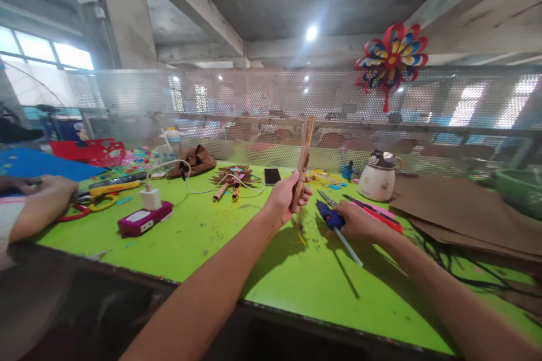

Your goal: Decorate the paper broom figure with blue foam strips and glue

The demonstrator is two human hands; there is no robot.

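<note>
My left hand (285,200) is closed around an upright brown paper roll (303,166). Yellow thread runs along the roll and hangs below it. To its right, my right hand (358,220) grips a blue hot glue gun (329,214), with a pale glue stick (349,248) jutting from its back toward me. The stick casts a shadow on the green table. A slim silver-tipped tool (327,199) shows by my right fingers; whether they touch it I cannot tell. Just beyond that hand is a red and black utility knife (375,214).
At the right are a white flask (376,177), brown cardboard sheets (470,208) and a green bowl (519,189). A phone (272,176), a brown spiky paper piece (237,175) and a purple power strip (145,219) lie left. Another person's hand (51,197) is near red-and-yellow-handled scissors (91,207).
</note>
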